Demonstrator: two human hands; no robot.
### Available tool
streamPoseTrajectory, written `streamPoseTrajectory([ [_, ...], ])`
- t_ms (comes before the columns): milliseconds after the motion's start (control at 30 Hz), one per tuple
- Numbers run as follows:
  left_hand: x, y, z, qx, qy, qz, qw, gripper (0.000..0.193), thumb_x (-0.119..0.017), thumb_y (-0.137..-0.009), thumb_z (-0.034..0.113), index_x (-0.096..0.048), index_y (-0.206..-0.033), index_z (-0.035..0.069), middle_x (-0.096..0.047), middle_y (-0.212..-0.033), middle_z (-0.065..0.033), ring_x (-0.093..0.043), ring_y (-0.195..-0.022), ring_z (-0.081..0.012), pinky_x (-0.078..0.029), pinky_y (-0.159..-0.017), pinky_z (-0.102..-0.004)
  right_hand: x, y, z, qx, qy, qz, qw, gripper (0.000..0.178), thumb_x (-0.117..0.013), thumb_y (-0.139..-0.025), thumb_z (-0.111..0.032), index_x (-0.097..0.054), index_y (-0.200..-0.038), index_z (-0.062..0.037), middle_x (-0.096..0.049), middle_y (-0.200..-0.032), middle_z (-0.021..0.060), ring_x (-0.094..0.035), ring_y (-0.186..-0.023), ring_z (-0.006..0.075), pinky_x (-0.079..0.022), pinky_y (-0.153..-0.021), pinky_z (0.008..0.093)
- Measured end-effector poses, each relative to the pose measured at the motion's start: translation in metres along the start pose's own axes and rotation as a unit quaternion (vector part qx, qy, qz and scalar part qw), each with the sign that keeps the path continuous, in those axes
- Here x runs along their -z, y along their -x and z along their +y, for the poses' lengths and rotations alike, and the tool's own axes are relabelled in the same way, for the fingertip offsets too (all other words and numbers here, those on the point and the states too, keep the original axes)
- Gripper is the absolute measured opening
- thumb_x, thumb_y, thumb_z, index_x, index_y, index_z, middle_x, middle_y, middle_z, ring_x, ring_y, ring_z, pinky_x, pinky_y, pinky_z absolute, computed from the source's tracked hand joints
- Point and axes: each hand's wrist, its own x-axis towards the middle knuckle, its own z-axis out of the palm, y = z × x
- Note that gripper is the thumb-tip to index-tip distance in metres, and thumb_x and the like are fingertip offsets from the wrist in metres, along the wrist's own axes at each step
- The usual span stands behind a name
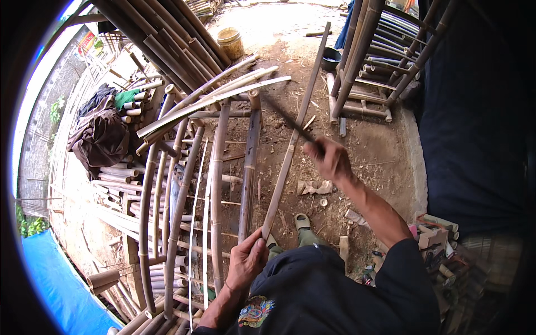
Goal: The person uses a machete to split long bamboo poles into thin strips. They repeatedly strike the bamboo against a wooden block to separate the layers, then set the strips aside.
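Note:
Near the lower middle, my left hand point(248, 259) is closed around the near end of a long split bamboo pole point(283, 174). The pole slants away from me, up and slightly to the right, toward the far ground. My right hand point(329, 159) grips a long dark-bladed knife point(290, 121), slightly blurred, most of its handle hidden in the fist. Its blade points up and to the left, crossing in front of the pole; whether it touches the pole I cannot tell. A bamboo frame point(218, 184) stands upright just left of the pole.
Pale split bamboo strips point(218, 97) lie across the frame's top. Behind them lean thick bamboo poles point(167, 39). A yellowish bucket point(230, 42) and a black bucket point(331, 58) stand farther off. At right is a bamboo rack point(368, 67); offcuts point(438, 237) lie lower right.

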Motion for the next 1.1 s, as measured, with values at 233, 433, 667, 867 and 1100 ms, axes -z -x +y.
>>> streamPoseTrajectory([
  [233, 0.002, 0.006, -0.014, -0.003, -0.029, 0.008, 1.000, 0.038, -0.051, -0.101, 0.019, -0.052, -0.133, -0.003, -0.050, -0.073, 0.0051, -0.043, -0.060, -0.0026, -0.035, -0.053, -0.0182, 0.002, 0.008, 0.014, -0.067, -0.017, -0.044, 0.997, 0.065, -0.034, -0.091, -0.072, -0.054, -0.075, -0.0112, -0.046, -0.050, 0.0002, -0.047, -0.038, 0.0129, -0.043, -0.033, 0.0346],
  [433, 0.006, 0.022, -0.013, 0.011, -0.050, -0.025, 0.998, 0.037, -0.050, -0.101, 0.019, -0.052, -0.130, -0.003, -0.049, -0.071, 0.0036, -0.044, -0.058, -0.0035, -0.034, -0.051, -0.0191, 0.030, -0.013, 0.051, -0.135, 0.020, 0.002, 0.991, 0.075, -0.026, -0.088, -0.076, -0.057, -0.079, -0.0084, -0.039, -0.049, -0.0034, -0.039, -0.035, 0.0080, -0.032, -0.026, 0.0278],
  [667, 0.047, 0.074, -0.050, 0.041, -0.083, -0.028, 0.995, 0.041, -0.052, -0.099, 0.025, -0.055, -0.128, -0.005, -0.048, -0.061, 0.0022, -0.043, -0.050, -0.0058, -0.033, -0.046, -0.0213, 0.104, -0.053, 0.093, -0.209, 0.067, 0.060, 0.974, 0.079, -0.034, -0.085, -0.080, -0.061, -0.079, -0.0063, -0.049, -0.053, 0.0038, -0.049, -0.042, 0.0169, -0.042, -0.039, 0.0374],
  [867, 0.059, 0.132, -0.062, 0.094, -0.052, 0.037, 0.994, 0.028, -0.053, -0.098, 0.028, -0.064, -0.095, 0.003, -0.051, -0.059, 0.0016, -0.046, -0.049, -0.0056, -0.034, -0.044, -0.0214, 0.183, -0.079, 0.165, -0.148, 0.156, 0.113, 0.970, 0.073, -0.044, -0.089, -0.071, -0.063, -0.083, -0.0003, -0.056, -0.062, 0.0199, -0.060, -0.063, 0.0376, -0.045, -0.060, 0.0447],
  [1100, 0.080, 0.129, -0.070, 0.085, -0.146, 0.003, 0.986, 0.051, -0.051, -0.097, 0.038, -0.060, -0.105, -0.011, -0.047, -0.052, 0.0006, -0.043, -0.042, -0.0080, -0.030, -0.039, -0.0243, 0.237, -0.082, 0.180, -0.336, -0.122, 0.274, 0.893, 0.065, -0.049, -0.088, -0.068, -0.057, -0.071, -0.0062, -0.049, -0.051, 0.0005, -0.048, -0.039, 0.0114, -0.040, -0.039, 0.0272],
])
